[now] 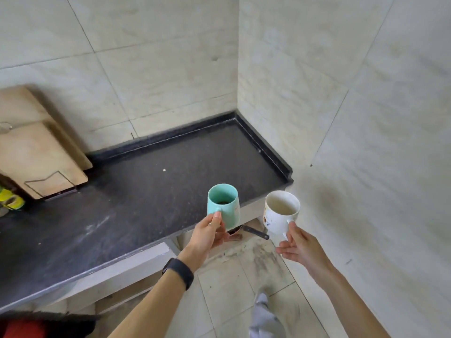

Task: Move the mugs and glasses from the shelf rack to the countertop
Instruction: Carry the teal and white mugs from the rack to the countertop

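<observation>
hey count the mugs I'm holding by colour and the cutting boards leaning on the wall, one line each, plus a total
Teal mug, in the left hand: 1
White mug, in the right hand: 1
Wooden cutting boards, leaning at the wall on the countertop: 2
Total: 4

The mug [223, 205] on the left is plain mint green. The other mug [280, 212] is white with small brownish marks. The surface [136, 191] is speckled black; the wall tiles [158, 57] are pale, marbled cream; the wristband [179, 272] is black.

Wooden boards [36, 152] lean against tiled wall [151, 69].
</observation>
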`<action>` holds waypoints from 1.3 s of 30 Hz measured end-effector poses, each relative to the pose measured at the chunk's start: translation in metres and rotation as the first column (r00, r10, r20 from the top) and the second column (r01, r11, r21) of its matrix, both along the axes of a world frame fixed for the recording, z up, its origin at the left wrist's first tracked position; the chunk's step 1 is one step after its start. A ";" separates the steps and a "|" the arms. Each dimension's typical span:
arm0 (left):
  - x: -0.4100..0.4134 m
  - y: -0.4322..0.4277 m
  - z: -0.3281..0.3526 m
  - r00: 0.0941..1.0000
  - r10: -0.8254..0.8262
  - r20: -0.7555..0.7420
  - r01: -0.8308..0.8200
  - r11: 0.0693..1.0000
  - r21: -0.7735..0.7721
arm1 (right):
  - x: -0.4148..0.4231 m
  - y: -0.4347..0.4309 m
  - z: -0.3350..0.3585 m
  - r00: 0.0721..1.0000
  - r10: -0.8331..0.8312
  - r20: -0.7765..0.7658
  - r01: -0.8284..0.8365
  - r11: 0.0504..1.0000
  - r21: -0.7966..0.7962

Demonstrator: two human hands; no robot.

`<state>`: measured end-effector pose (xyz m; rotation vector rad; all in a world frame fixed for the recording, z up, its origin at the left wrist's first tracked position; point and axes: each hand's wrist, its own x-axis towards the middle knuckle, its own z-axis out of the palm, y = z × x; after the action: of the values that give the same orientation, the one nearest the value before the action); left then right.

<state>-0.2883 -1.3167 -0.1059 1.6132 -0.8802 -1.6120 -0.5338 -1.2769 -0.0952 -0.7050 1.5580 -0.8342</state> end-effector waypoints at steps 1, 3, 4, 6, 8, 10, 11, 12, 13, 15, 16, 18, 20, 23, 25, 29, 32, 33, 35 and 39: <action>-0.006 -0.017 -0.004 1.000 0.013 0.005 -0.013 1.000 0.002 | -0.005 -0.021 -0.005 1.000 0.017 -0.006 -0.017 1.000 0.003; -0.017 -0.048 -0.012 0.999 0.050 0.021 -0.051 0.998 0.028 | -0.016 -0.060 -0.015 0.998 0.066 -0.014 -0.066 0.997 0.030; -0.023 -0.063 -0.015 0.998 0.064 0.027 -0.065 0.997 0.040 | -0.020 -0.079 -0.020 0.995 0.100 -0.022 -0.099 0.994 0.039; -0.032 -0.093 -0.023 0.995 0.090 0.031 -0.092 0.993 0.080 | -0.028 -0.118 -0.028 0.988 0.150 -0.044 -0.147 0.987 0.059; -0.039 -0.121 -0.029 0.990 0.139 0.021 -0.141 0.982 0.129 | -0.030 -0.153 -0.036 0.983 0.174 -0.056 -0.168 0.981 0.094; -0.044 -0.146 -0.037 0.984 0.176 0.010 -0.175 0.972 0.155 | -0.029 -0.184 -0.044 0.978 0.200 -0.059 -0.192 0.974 0.118; -0.046 -0.158 -0.043 0.982 0.191 0.003 -0.189 0.968 0.168 | -0.028 -0.200 -0.048 0.977 0.207 -0.057 -0.198 0.972 0.129; -0.048 -0.170 -0.048 0.979 0.206 -0.003 -0.202 0.962 0.181 | -0.025 -0.215 -0.053 0.976 0.211 -0.054 -0.201 0.969 0.144; -0.049 -0.181 -0.054 0.975 0.223 -0.010 -0.217 0.956 0.196 | -0.022 -0.230 -0.059 0.976 0.212 -0.045 -0.202 0.966 0.161; -0.053 -0.203 -0.065 0.965 0.261 -0.024 -0.249 0.941 0.230 | -0.016 -0.257 -0.071 0.980 0.197 -0.015 -0.190 0.960 0.205; -0.055 -0.213 -0.069 0.961 0.274 -0.029 -0.259 0.934 0.247 | -0.013 -0.270 -0.076 0.984 0.180 -0.002 -0.175 0.958 0.226; -0.057 -0.234 -0.077 0.957 0.289 -0.037 -0.270 0.926 0.264 | -0.006 -0.293 -0.087 0.988 0.151 0.016 -0.151 0.957 0.246; -0.057 -0.254 -0.087 0.957 0.290 -0.030 -0.272 0.925 0.265 | 0.000 -0.314 -0.098 0.990 0.142 0.022 -0.143 0.956 0.257; -0.057 -0.281 -0.102 0.963 0.270 -0.005 -0.259 0.929 0.265 | 0.007 -0.344 -0.108 0.994 0.097 0.046 -0.106 0.953 0.285; -0.058 -0.299 -0.111 0.965 0.261 0.008 -0.253 0.929 0.270 | 0.011 -0.363 -0.115 0.996 0.066 0.063 -0.082 0.953 0.292; -0.059 -0.333 -0.124 0.972 0.235 0.018 -0.230 0.933 0.278 | 0.019 -0.397 -0.126 0.996 0.010 0.089 -0.037 0.952 0.304; -0.060 -0.357 -0.131 0.978 0.203 0.048 -0.209 0.947 0.245 | 0.022 -0.426 -0.135 0.996 0.006 0.086 -0.032 0.952 0.303; -0.060 -0.367 -0.134 0.980 0.187 0.070 -0.198 0.950 0.240 | 0.023 -0.437 -0.138 0.997 0.012 0.080 -0.036 0.953 0.301; -0.058 -0.388 -0.141 0.981 0.152 0.122 -0.177 0.957 0.231 | 0.027 -0.461 -0.144 0.997 0.020 0.077 -0.042 0.956 0.291; -0.061 -0.435 -0.153 0.961 0.158 0.227 -0.197 0.968 0.158 | 0.034 -0.515 -0.155 0.994 0.041 0.100 -0.065 0.964 0.257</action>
<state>-0.3489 -1.7522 -0.2592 1.9611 -0.6865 -1.4449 -0.4995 -1.7922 -0.2500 -0.5071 1.5224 -0.6002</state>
